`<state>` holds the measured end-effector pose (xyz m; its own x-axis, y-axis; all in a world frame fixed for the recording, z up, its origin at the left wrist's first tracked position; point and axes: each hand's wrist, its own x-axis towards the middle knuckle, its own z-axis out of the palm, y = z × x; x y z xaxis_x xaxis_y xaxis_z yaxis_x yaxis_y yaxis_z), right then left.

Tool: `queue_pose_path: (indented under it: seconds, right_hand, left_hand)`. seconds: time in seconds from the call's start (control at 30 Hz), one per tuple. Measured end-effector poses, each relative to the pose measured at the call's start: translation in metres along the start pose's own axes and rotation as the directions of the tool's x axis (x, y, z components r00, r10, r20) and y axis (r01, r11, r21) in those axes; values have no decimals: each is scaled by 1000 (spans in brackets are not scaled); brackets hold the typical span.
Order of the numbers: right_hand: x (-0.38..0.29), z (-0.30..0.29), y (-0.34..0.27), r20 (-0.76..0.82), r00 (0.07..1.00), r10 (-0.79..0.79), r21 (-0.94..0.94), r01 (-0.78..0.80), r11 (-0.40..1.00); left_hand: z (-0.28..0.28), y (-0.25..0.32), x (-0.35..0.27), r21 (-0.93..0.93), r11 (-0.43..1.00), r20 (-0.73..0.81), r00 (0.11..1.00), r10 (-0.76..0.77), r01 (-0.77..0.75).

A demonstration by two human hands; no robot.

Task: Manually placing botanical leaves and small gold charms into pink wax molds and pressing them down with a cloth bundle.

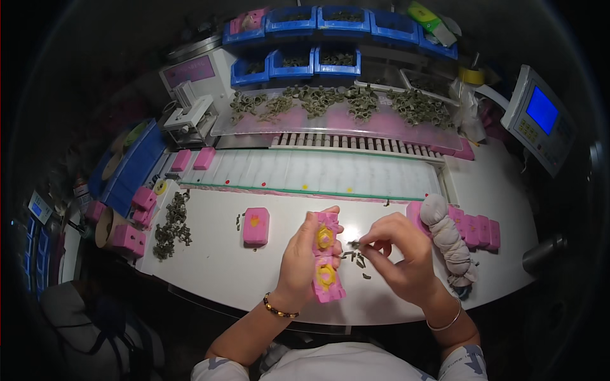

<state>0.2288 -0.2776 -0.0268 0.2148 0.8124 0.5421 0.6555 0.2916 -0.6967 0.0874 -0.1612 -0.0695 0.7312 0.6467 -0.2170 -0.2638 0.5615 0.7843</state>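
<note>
My left hand [298, 259] grips a pink rubber mould [329, 259], spread so that its inner faces show. A yellow flower-shaped patch marks each of the two faces. To its right, my right hand [400, 255] pinches a small dark grey piece [353, 244] between thumb and fingertips. Several similar small pieces [360, 260] lie scattered on the white tabletop below those fingers. A closed pink mould block [256, 226] with a yellow mark rests on the table left of my left hand.
Grey ring-like castings [174, 226] form a pile at left. More castings [319, 102] cover a clear shelf above a roller conveyor [352, 142]. Blue bins [338, 62] stand behind. A rolled cloth [448, 238] lies beside pink blocks [472, 228] at right, near a blue-screened control panel [541, 114].
</note>
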Motion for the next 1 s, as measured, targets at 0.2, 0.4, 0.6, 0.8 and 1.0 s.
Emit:
queue_pose_path:
  seconds: [0.2, 0.4, 0.6, 0.8, 1.0]
  right_hand:
    - [-14, 2, 17, 157, 829, 537, 702, -476, 530]
    - [-23, 12, 16, 275, 780, 563, 753, -539, 378]
    - [-27, 15, 18, 292, 796, 530, 727, -545, 417]
    - [-22, 15, 15, -40, 990, 138, 130, -131, 983]
    - [-16, 8, 17, -56, 996, -73, -271, 55, 961]
  left_hand:
    - [4, -3, -16, 456, 825, 242, 939, 245, -333]
    - [2, -9, -16, 646, 439, 415, 770, 484, -624]
    - [0, -4, -18, 692, 188, 537, 671, 511, -697]
    - [-9, 1, -16, 144, 973, 332, 918, -218, 179]
    - [0, 10, -20, 845, 458, 257, 961, 106, -276]
